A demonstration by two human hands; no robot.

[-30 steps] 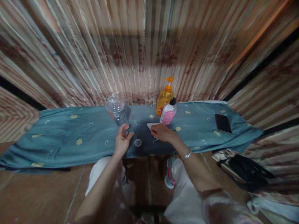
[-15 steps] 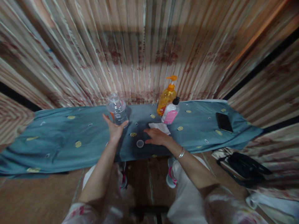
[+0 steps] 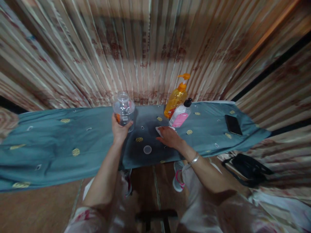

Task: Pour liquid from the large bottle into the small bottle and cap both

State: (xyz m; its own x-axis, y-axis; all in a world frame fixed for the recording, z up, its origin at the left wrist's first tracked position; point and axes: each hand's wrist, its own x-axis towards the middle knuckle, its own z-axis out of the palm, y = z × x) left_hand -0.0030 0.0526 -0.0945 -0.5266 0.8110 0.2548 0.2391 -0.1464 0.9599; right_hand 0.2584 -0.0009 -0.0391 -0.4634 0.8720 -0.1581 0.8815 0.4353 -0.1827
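Note:
A clear, wide-bodied plastic bottle (image 3: pixel 126 111) stands uncapped on the cloth-covered table. My left hand (image 3: pixel 120 132) is wrapped round its lower body, thumb on the right side and fingers on the left. My right hand (image 3: pixel 170 137) is on a folded white cloth or tissue (image 3: pixel 158 130), fingers gripping it from above and hiding most of it. A small, round, translucent cap (image 3: pixel 147 149) lies on the table between my hands. Just beyond my right hand stand a pink-and-white bottle (image 3: pixel 181 116) with a black top and an orange pump bottle (image 3: pixel 175 101).
A blue-green tablecloth with pineapple prints (image 3: pixel 97 139) covers the narrow table. Towards the right end lies a black phone or wallet (image 3: pixel 233 125). Behind the table hangs a pleated curtain (image 3: pixel 131 55). A black bag (image 3: pixel 246 168) sits low at the right.
My left hand has closed round the clear bottle, having been spread beside it. My right hand has moved right and away from me onto the white cloth. The view has shifted slightly.

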